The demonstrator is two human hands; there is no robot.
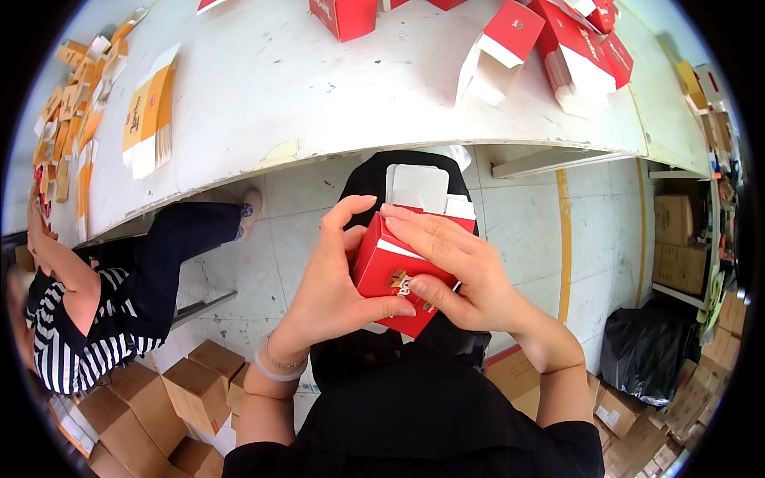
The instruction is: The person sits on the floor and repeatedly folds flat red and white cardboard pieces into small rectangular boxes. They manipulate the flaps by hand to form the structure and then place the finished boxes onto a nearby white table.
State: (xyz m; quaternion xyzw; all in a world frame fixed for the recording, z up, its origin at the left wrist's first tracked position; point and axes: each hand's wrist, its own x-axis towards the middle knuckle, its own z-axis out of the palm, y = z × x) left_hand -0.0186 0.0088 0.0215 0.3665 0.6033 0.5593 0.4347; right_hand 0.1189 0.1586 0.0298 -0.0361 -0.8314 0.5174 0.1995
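Note:
Between my two hands, above my lap, is a small red carton (369, 269) with white inner flaps. One pale flap (417, 186) stands out at its far end. My left hand (329, 271) wraps the carton's left side, thumb across the printed front and index finger curved over the far corner. On the right, my right hand (454, 267) presses its fingers along the upper edge, with the thumb on the front face. The carton is tilted, and its underside is hidden.
On the white table (319, 88) ahead lie a stack of flat red cartons (570, 68), a part-opened red carton (502, 48) and flat orange cartons (150, 111). At left sits a person in a striped top (96, 334). Brown boxes (195, 390) and a black bag (647, 350) flank me.

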